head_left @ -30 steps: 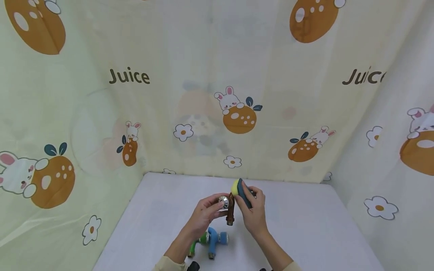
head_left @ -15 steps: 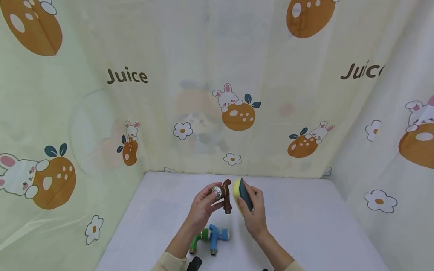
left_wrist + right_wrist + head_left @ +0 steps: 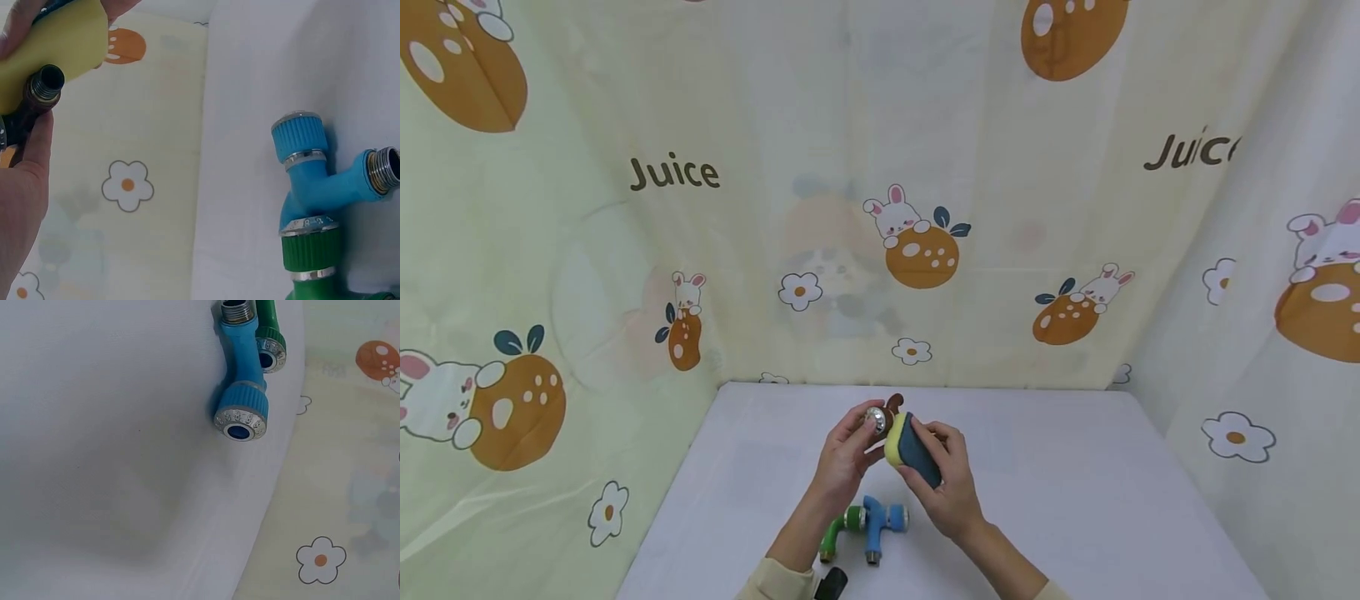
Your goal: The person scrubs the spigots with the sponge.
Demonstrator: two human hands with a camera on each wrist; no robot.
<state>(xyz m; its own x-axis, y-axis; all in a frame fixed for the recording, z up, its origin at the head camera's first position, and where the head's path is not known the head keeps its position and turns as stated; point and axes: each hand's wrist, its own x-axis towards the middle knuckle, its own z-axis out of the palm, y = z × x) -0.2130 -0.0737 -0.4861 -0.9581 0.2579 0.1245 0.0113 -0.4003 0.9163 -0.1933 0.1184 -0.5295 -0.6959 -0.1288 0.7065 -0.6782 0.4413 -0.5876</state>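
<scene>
Up above the table, my left hand (image 3: 841,457) grips a brown faucet (image 3: 895,402) by its silver-faced knob. My right hand (image 3: 951,490) holds a sponge (image 3: 917,454), yellow on one side and dark blue-green on the other. Its yellow side lies against the faucet and hides most of the body in the head view. From the left wrist, the faucet's threaded end (image 3: 47,84) shows in front of the yellow sponge face (image 3: 78,37). Neither hand appears in the right wrist view.
On the white table (image 3: 1060,500) below the hands lie a blue faucet (image 3: 874,525) and a green faucet (image 3: 842,527), side by side. Printed curtains (image 3: 820,208) stand behind and at both sides. A black object (image 3: 831,583) sits by the left sleeve.
The sponge first touched the faucet's top, then stood apart to its right. It has now moved left onto the faucet's body. The left hand has risen slightly with the faucet.
</scene>
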